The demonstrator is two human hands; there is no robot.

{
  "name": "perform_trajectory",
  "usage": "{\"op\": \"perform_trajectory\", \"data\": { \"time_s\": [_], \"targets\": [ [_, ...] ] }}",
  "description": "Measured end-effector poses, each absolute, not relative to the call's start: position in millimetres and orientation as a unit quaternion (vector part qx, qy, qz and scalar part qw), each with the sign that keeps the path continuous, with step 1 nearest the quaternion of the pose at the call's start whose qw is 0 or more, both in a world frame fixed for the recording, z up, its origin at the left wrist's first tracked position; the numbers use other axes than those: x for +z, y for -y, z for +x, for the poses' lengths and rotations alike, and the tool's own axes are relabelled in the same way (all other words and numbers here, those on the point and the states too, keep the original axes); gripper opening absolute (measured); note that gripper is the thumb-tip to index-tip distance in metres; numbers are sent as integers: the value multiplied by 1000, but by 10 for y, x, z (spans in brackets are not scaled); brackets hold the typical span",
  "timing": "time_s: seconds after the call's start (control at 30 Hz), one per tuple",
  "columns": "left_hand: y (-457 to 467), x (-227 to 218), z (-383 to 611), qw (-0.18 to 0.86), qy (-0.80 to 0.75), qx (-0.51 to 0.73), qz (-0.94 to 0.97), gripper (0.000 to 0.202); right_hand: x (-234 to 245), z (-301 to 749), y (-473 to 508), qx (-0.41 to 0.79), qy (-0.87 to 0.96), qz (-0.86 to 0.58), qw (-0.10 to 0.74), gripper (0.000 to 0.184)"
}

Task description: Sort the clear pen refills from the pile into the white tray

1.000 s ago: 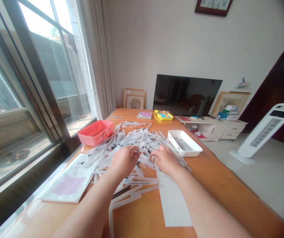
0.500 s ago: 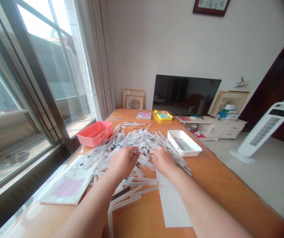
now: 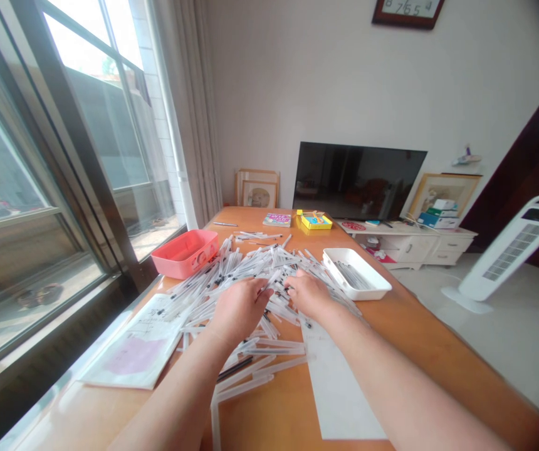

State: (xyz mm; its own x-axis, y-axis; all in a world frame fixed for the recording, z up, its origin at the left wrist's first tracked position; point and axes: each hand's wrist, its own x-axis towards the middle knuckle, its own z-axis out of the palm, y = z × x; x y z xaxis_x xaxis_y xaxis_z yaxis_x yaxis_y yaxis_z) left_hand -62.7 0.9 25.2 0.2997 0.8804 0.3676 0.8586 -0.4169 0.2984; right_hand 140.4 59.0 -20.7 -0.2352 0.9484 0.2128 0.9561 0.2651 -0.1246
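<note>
A big heap of translucent white pen barrels (image 3: 251,257), with small black parts among them, spreads over the wooden table. Both hands work at its near middle, a short gap apart. My left hand (image 3: 242,305) is closed, with a pen barrel (image 3: 273,279) showing at its thumb and fingertips. Facing it, my right hand (image 3: 311,293) has its fingers curled together by small black pieces; what they pinch is too small to make out. Below the hands lie several loose barrels (image 3: 279,363) and a dark rod (image 3: 234,368).
A pink basket (image 3: 182,266) stands left of the heap, and a white tray (image 3: 368,291) holding thin refills (image 3: 351,274) stands right. A booklet (image 3: 133,351) and a white sheet (image 3: 340,394) lie nearer. At the far end are a yellow box (image 3: 315,222) and a small book (image 3: 276,219).
The whole view has shifted slightly, so things sit a little farther right. Both hands stay over the heap, and the right fingers have drawn in slightly toward the black pieces.
</note>
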Motion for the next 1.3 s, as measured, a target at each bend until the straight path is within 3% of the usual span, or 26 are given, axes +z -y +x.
{"op": "perform_trajectory", "data": {
  "time_s": [0.33,0.6,0.7,0.8,0.97,1.1,1.3],
  "targets": [
    [-5,253,-630,24,-541,244,804,29,-147,1400,-733,17,801,-588,109,13],
    [-7,247,-620,25,-539,246,806,28,-63,1487,-570,53,797,-583,148,6],
    [-12,242,-618,30,-533,254,807,28,-12,1573,-491,87,771,-594,211,5],
    [-9,244,-610,38,-529,264,806,27,37,1630,-379,236,679,-604,344,1],
    [2,209,-548,95,-499,296,809,31,107,1546,-64,447,507,-537,505,20],
    [-5,140,-472,220,-457,318,801,36,67,1384,127,492,453,-505,545,30],
    [0,96,-410,315,-428,341,776,39,-106,1312,113,431,501,-473,583,32]
  ]
}}
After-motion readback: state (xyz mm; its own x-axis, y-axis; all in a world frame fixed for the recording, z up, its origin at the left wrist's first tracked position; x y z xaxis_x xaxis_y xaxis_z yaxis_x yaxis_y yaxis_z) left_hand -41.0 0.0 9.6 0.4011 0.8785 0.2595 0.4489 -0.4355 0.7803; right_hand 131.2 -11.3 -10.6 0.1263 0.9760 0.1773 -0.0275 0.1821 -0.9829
